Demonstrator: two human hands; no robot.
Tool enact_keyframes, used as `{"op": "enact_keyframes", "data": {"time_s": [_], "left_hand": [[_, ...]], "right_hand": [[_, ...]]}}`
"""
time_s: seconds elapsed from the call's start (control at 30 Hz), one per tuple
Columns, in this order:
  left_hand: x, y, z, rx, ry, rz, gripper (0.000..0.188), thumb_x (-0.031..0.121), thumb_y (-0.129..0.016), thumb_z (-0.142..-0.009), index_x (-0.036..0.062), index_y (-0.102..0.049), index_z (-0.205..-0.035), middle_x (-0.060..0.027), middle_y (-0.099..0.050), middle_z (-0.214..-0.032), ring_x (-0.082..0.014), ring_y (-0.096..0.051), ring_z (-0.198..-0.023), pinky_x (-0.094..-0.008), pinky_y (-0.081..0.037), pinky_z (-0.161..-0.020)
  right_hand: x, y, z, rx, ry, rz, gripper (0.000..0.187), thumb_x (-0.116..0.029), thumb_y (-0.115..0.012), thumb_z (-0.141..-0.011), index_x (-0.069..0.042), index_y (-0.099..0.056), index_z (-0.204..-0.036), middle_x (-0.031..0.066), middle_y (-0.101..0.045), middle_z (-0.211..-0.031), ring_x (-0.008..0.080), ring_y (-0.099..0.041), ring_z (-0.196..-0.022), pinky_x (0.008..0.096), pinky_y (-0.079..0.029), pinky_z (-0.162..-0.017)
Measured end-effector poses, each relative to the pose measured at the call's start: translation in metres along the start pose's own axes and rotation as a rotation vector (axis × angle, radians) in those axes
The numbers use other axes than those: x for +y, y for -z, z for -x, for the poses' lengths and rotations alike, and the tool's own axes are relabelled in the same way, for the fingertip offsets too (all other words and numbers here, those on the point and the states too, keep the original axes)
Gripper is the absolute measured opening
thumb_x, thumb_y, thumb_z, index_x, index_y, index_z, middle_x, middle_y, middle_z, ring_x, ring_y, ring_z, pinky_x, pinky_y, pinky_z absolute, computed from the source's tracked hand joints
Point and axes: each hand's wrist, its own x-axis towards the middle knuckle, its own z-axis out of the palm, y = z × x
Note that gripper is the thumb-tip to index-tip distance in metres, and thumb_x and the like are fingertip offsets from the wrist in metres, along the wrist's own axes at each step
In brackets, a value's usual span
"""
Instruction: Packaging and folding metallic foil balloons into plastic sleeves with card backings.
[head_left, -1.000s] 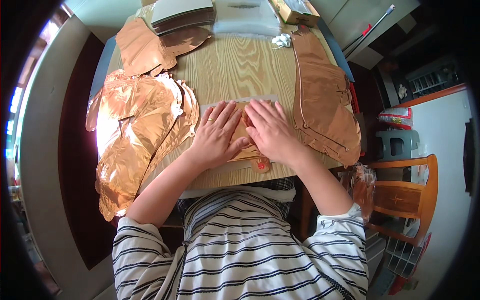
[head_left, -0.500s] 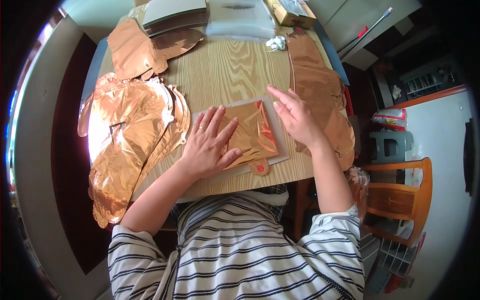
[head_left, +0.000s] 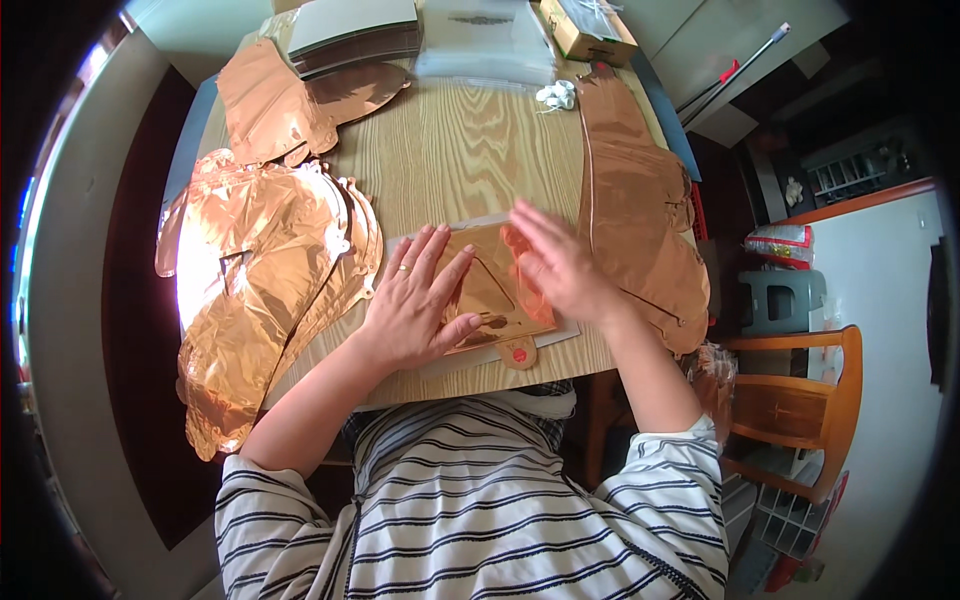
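Note:
A folded copper-coloured foil balloon [head_left: 490, 285] lies on a thin pale board [head_left: 567, 331] at the table's near edge. Its rounded tab [head_left: 519, 353], marked with a red spot, sticks out toward me. My left hand [head_left: 405, 310] rests flat on the balloon's left part, fingers spread, a ring on one finger. Over the right edge of the foil is my right hand [head_left: 565, 270], fingers stretched out and side by side, holding nothing. Whether its fingers touch the foil I cannot tell. Orange-red reflections show on the foil beside that hand.
Flat foil balloons are heaped at the left [head_left: 240, 290], and more copper foil balloons [head_left: 630, 180] lie along the right edge. At the back are a stack of boards [head_left: 355, 30], clear plastic bags [head_left: 485, 45], a carton [head_left: 588, 40] and a white crumpled bundle [head_left: 557, 95]. A wooden chair [head_left: 790, 400] stands right.
My right hand has moved left and slightly nearer, from beside the balloon to over its right edge. The foil's right part looks smoother. The left hand has stayed in place.

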Motion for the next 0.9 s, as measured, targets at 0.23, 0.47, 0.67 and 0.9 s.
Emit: {"op": "enact_keyframes", "data": {"time_s": [0.23,0.47,0.67,0.9], "left_hand": [[0.000,-0.002,0.000,-0.008,0.010,-0.026,0.079,0.063,-0.045,-0.098,0.0055,-0.041,-0.153,-0.0302,-0.035,-0.155,-0.0469,-0.031,-0.146,-0.0561,-0.020,-0.121],[-0.004,-0.001,0.001,0.005,0.027,0.118,0.076,0.061,-0.049,-0.098,0.0077,-0.041,-0.153,-0.0291,-0.033,-0.157,-0.0450,-0.028,-0.149,-0.0556,-0.019,-0.122],[0.000,0.041,0.016,-0.049,-0.060,0.121,0.069,0.056,-0.060,-0.094,0.0095,-0.052,-0.143,-0.0248,-0.035,-0.157,-0.0423,-0.025,-0.150,-0.0552,-0.016,-0.124],[0.020,0.028,0.026,0.133,-0.277,-0.007,0.046,0.025,-0.076,-0.076,0.0009,-0.065,-0.113,-0.0167,-0.067,-0.115,-0.0335,-0.065,-0.109,-0.0512,-0.050,-0.100]], "right_hand": [[0.009,0.041,-0.021,0.033,-0.329,-0.224,0.023,-0.010,-0.058,-0.098,0.001,-0.070,-0.114,0.0166,-0.070,-0.111,0.0289,-0.069,-0.099,0.0381,-0.055,-0.086],[-0.004,0.005,-0.025,0.080,0.097,0.212,0.029,-0.016,-0.065,-0.096,0.000,-0.069,-0.119,0.0149,-0.068,-0.119,0.0302,-0.064,-0.111,0.0407,-0.050,-0.097],[-0.007,-0.019,-0.012,0.101,0.163,0.417,0.040,-0.020,-0.067,-0.090,-0.001,-0.061,-0.125,0.0153,-0.059,-0.134,0.0329,-0.054,-0.125,0.0447,-0.043,-0.106],[-0.009,-0.020,-0.010,0.093,0.134,0.425,0.044,-0.019,-0.065,-0.091,0.001,-0.061,-0.130,0.0160,-0.058,-0.137,0.0338,-0.051,-0.129,0.0459,-0.041,-0.109]]}}
